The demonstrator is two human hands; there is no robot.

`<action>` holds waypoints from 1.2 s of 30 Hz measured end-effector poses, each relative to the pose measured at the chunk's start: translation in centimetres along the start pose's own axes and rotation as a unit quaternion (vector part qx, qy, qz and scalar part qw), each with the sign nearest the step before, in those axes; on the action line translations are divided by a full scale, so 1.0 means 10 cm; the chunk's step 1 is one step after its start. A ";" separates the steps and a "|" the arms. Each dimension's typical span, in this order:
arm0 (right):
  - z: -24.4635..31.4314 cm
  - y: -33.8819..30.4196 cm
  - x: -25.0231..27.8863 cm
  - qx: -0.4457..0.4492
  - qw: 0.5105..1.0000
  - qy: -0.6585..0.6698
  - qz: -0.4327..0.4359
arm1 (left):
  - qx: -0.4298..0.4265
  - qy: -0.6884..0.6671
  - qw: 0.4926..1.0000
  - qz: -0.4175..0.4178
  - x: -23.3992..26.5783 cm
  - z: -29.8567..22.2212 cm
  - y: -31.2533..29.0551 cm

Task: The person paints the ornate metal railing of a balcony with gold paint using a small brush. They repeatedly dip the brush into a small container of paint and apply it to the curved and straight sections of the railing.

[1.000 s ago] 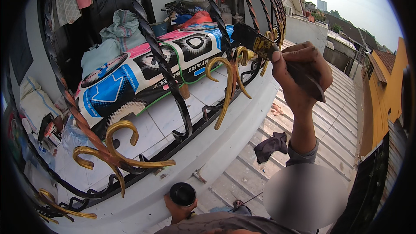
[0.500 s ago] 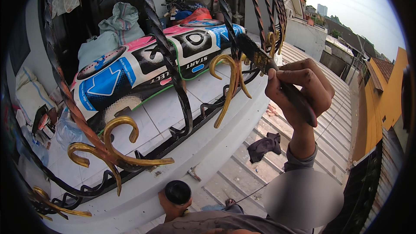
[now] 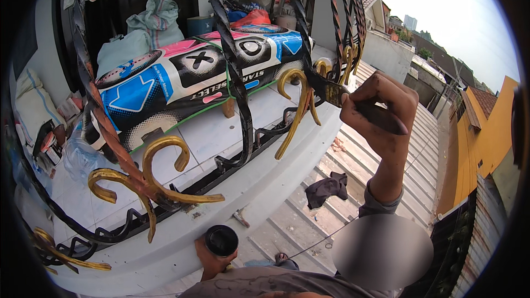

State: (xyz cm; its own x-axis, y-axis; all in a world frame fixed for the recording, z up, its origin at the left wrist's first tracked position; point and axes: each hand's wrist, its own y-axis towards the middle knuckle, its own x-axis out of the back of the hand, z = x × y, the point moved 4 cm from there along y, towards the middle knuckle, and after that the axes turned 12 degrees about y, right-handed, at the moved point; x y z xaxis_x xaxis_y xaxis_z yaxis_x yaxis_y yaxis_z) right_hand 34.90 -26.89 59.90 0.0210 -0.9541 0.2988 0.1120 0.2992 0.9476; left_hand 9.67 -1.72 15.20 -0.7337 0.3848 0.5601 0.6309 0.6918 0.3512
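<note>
My right hand (image 3: 395,107) is closed around the dark handle of a paintbrush (image 3: 333,92). The brush's dark bristles rest against a twisted black bar (image 3: 298,19) of the metal railing, just above a gold-painted scroll (image 3: 289,139). Low in the view, my left hand (image 3: 211,262) grips a small round can (image 3: 222,240) with black paint inside, held upright near the white ledge (image 3: 265,179). Another twisted bar (image 3: 107,129), reddish-brown along its lower part, runs down to more gold scrolls (image 3: 165,142) at the left.
Behind the railing a rolled, printed dance mat (image 3: 182,80) lies on white floor tiles (image 3: 185,132), with sacks (image 3: 157,22) beyond it. Below the ledge a dark cloth (image 3: 326,190) lies on the ridged roof (image 3: 353,165). An orange wall (image 3: 475,149) stands at the right.
My right hand has tipped the brush and brought its bristles lower on the bar, toward the gold scroll. My left hand still holds the can. The whole view has shifted slightly.
</note>
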 end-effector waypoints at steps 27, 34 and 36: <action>-0.27 -1.11 -0.26 0.012 0.974 -0.015 -0.224 | 0.077 -0.013 0.994 0.078 0.01 -0.04 -0.04; -0.20 -1.15 -0.30 0.040 0.970 0.036 -0.237 | 0.049 -0.050 0.996 0.054 -0.02 0.00 -0.05; -0.25 -1.16 -0.30 -0.002 0.971 0.024 -0.240 | 0.030 -0.050 0.997 0.054 -0.01 0.02 -0.04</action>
State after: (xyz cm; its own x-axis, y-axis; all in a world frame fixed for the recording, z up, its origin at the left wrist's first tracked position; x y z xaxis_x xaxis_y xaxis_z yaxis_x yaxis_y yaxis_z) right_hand 36.01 -27.51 47.71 0.0127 -0.9833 -0.1817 0.1244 -0.1788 0.9760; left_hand 9.47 -1.93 14.86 -0.6857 0.5154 0.5140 0.6932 0.6778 0.2451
